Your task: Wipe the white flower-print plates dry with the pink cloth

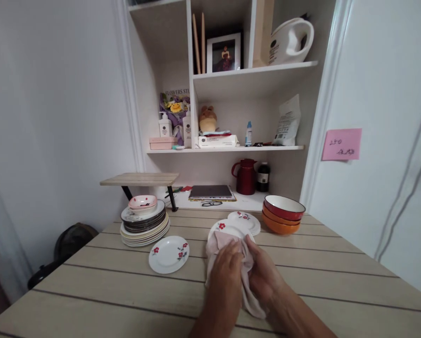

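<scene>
A white plate with red flowers (235, 226) is raised and tilted in front of me, partly covered by a pale pink cloth (253, 300). My left hand (228, 265) is closed on the cloth and presses it to the plate's face. From the right side, my right hand (263, 267) grips the plate's edge, its thumb at the rim; the fingers beneath are hidden. Just behind lie a few stacked flowered plates (251, 225). To the left, another flowered plate (168, 255) lies flat on the wooden table (133, 286).
Back left stands a tall stack of plates (145, 232) topped by a small pink bowl (142, 202), near a small raised shelf (140, 179). Stacked red and orange bowls (282, 220) stand back right. Behind are a laptop (210, 191), glasses (212, 203) and a red jug (246, 178).
</scene>
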Demonstrator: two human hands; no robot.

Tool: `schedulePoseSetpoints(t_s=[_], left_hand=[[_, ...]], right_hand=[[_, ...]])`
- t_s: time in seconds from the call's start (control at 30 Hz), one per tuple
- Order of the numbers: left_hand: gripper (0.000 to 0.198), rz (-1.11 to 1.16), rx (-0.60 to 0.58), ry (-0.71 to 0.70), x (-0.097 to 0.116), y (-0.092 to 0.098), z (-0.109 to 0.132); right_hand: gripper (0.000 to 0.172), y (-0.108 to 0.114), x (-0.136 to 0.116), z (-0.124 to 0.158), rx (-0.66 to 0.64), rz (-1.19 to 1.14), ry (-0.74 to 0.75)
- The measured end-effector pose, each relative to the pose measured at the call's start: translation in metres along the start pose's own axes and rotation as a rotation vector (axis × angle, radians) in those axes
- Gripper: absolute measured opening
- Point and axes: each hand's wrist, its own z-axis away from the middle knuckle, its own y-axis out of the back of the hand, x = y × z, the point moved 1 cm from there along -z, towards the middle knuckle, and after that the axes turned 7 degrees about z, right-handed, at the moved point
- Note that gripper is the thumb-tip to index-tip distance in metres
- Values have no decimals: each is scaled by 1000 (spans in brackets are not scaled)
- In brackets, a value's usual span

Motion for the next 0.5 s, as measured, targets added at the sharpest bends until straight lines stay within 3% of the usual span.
schedulePoseSetpoints(t_s=[0.1, 0.27, 0.4, 0.5], left_hand=[[33, 77, 6, -37, 2, 1, -1], [37, 153, 92, 27, -18, 14, -7], [42, 88, 169, 141, -24, 21, -10], [44, 3, 198, 122, -17, 25, -11]], right_hand=[[32, -1, 3, -1, 25, -29, -40], [31, -13, 15, -1, 172, 77, -70], [37, -20, 19, 1, 140, 84, -77], [39, -23, 18, 3, 112, 47, -75]])
